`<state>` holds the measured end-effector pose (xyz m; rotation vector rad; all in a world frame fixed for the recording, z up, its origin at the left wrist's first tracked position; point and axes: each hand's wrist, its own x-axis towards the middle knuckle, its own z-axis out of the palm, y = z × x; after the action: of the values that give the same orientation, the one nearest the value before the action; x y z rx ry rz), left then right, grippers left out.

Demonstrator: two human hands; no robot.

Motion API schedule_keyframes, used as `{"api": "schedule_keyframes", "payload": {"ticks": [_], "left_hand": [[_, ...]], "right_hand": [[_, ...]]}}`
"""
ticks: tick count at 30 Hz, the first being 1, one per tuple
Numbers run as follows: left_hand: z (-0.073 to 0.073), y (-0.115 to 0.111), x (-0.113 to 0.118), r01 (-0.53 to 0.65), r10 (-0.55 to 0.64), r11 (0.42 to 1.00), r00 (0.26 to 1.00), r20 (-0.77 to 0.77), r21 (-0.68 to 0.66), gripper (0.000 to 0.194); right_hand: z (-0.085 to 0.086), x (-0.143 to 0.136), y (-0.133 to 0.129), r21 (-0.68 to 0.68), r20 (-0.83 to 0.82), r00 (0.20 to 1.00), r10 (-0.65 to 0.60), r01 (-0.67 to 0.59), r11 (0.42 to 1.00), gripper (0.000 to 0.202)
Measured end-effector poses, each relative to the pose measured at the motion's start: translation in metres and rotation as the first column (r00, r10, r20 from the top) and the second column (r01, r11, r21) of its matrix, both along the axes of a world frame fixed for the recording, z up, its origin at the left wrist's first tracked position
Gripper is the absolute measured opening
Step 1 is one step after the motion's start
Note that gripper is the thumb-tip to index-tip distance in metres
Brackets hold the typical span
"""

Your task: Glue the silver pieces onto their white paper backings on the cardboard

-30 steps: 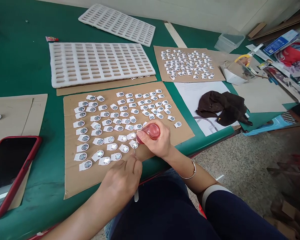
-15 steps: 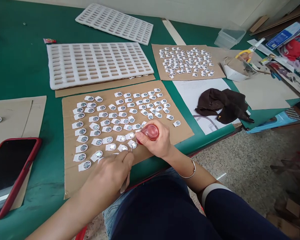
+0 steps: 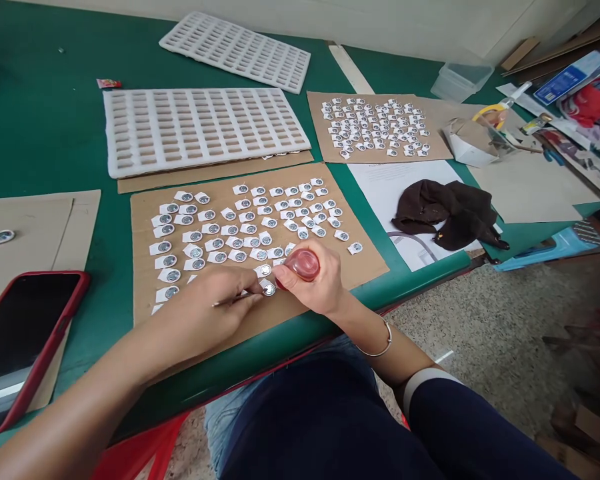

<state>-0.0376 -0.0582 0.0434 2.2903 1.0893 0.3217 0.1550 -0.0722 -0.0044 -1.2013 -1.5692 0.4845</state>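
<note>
Closed around a translucent red squeeze bottle, my right hand tilts it over the near edge of the brown cardboard sheet. My left hand pinches a thin metal tool, whose kind I cannot make out. Its fingertips are beside a silver round disc on a white paper tab, close to the bottle. Rows of similar tabbed discs cover the sheet. My left hand and forearm hide some of them at the lower left.
Two white slotted trays lie behind the sheet. A second cardboard bears more discs. At left lie a red-cased phone and one disc. To the right are dark cloth, yellow-handled scissors and a clear container.
My left hand has turned and moved up and left. The tool's far end has swung from pointing toward my body to pointing left. My right hand and the bottle stay almost in place.
</note>
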Motion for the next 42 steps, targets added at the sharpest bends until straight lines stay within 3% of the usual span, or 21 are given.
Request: {"api": "schedule_keyframes", "payload": {"ticks": [3,10,20,31,42], "left_hand": [[-0.002,0.006,-0.004,-0.018,0.034,0.958,0.998,0.05,-0.288,0.019],[-0.016,0.009,-0.013,-0.141,0.201,0.851,0.977,0.067,-0.507,0.014],[-0.024,0.016,-0.017,-0.145,0.237,0.824,0.966,0.102,-0.548,0.023],[-0.025,0.014,-0.017,-0.153,0.269,0.807,0.955,0.124,-0.571,0.023],[-0.025,0.014,-0.017,-0.184,0.285,0.797,0.954,0.089,-0.575,0.024]], "right_hand": [[0.001,0.001,0.0,-0.009,0.007,1.0,-0.002,0.002,1.0,0.028],[-0.001,0.007,-0.015,-0.04,-0.039,0.999,0.02,-0.021,0.999,0.025],[-0.02,0.012,-0.028,0.116,-0.232,0.972,-0.031,0.06,0.991,0.022],[-0.019,0.01,-0.028,0.09,-0.157,0.987,0.019,-0.005,0.996,0.025],[-0.02,0.009,-0.027,0.141,-0.064,0.998,0.0,0.009,0.99,0.026]]}}
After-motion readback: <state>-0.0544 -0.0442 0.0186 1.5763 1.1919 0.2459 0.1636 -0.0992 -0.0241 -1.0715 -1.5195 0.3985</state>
